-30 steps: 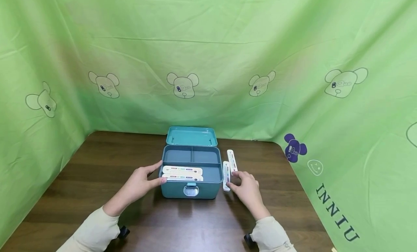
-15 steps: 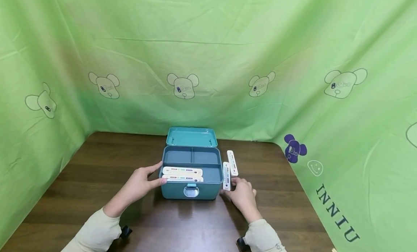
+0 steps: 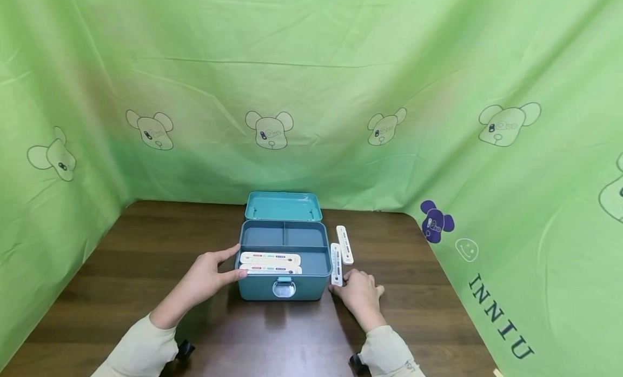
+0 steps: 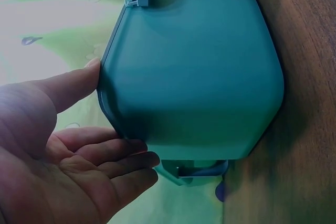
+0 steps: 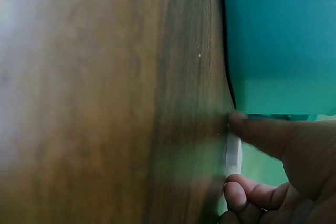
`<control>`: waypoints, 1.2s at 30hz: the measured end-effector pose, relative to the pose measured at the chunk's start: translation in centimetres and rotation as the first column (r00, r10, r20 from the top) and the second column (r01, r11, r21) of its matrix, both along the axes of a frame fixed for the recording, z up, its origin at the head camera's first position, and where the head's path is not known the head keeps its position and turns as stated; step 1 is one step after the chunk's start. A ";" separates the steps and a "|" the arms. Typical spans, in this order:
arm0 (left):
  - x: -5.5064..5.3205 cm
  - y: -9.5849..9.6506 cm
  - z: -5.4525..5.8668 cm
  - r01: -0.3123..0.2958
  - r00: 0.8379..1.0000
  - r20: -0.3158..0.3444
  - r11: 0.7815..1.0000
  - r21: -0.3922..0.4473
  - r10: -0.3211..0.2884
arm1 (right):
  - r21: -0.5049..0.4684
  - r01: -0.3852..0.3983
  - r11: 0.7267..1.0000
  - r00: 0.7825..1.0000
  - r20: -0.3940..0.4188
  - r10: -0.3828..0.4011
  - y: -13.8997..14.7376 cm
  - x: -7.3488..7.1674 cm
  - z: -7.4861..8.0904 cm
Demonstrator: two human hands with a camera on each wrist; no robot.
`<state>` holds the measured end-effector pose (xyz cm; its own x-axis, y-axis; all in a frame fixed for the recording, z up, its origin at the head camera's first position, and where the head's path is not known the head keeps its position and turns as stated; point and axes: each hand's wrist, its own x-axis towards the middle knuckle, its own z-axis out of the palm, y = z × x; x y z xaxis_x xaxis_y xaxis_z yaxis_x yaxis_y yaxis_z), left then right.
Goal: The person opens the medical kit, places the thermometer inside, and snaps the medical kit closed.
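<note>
A teal storage box (image 3: pixel 306 288) stands with its lid (image 3: pixel 284 206) flipped back. Two slim white cases with coloured print lie in its front compartment, the upper white case (image 3: pixel 270 259) behind the lower one (image 3: pixel 270 269). My left hand (image 3: pixel 204 277) touches the box's left rim, thumb at the front corner, fingers relaxed along the side (image 4: pixel 184 66). Right of the box, my right hand (image 3: pixel 361 297) pinches the near end of a slim white case (image 3: pixel 336 260) between thumb (image 5: pixel 257 129) and fingertips. Another white case (image 3: pixel 344 244) lies just behind it, apart from my hand.
Two divided compartments (image 3: pixel 263 235) fill the back of the box. A metal clasp (image 3: pixel 284 288) hangs at its front. The wooden table (image 3: pixel 170 231) is enclosed by a green printed curtain (image 3: pixel 316 85) at the back and sides.
My right hand has shifted left and toward me along the nearer white case, to its near end. The left hand stays at the box rim. The head view has turned slightly.
</note>
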<state>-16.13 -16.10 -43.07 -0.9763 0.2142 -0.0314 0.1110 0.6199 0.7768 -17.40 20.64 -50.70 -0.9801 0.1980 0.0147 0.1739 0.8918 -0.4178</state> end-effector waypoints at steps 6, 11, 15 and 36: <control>0.0 -0.1 -0.1 -0.001 1.000 -0.013 1.000 0.007 0.001 | 0.014 -0.001 1.000 1.000 0.018 0.001 -0.2 -0.3 0.4; 0.0 0.1 0.0 0.002 1.000 -0.006 1.000 0.006 -0.001 | 0.016 0.012 1.000 1.000 0.001 -0.012 0.3 0.2 0.5; 0.2 0.1 0.2 0.000 1.000 -0.009 1.000 0.005 0.000 | -0.018 0.028 0.999 0.999 -0.030 -0.029 0.9 0.4 0.5; 0.2 0.0 -0.2 -0.014 1.000 -0.008 1.000 0.019 0.014 | -0.157 -0.080 0.984 0.976 -0.214 0.045 7.5 -0.1 1.9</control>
